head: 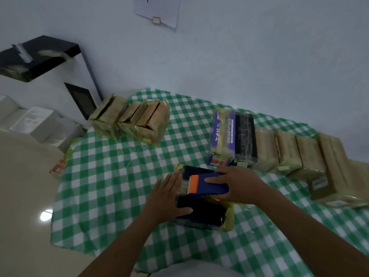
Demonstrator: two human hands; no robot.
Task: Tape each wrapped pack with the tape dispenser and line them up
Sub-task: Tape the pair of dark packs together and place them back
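A dark wrapped pack (201,213) with yellow edges lies on the green checked tablecloth (111,176) in front of me. My left hand (166,198) lies flat against its left side, thumb over the top. My right hand (239,184) grips the blue tape dispenser (211,185), whose orange blade end rests on the top of the pack. A row of wrapped packs (287,154) stands at the right, headed by a purple and black one (232,139). Another group of packs (131,120) stands at the back left.
The table's left edge drops to a pale floor (22,196). White boxes (40,122) and a white cabinet with a black box (38,56) on it stand at the far left. A sheet of paper (159,11) hangs on the wall behind.
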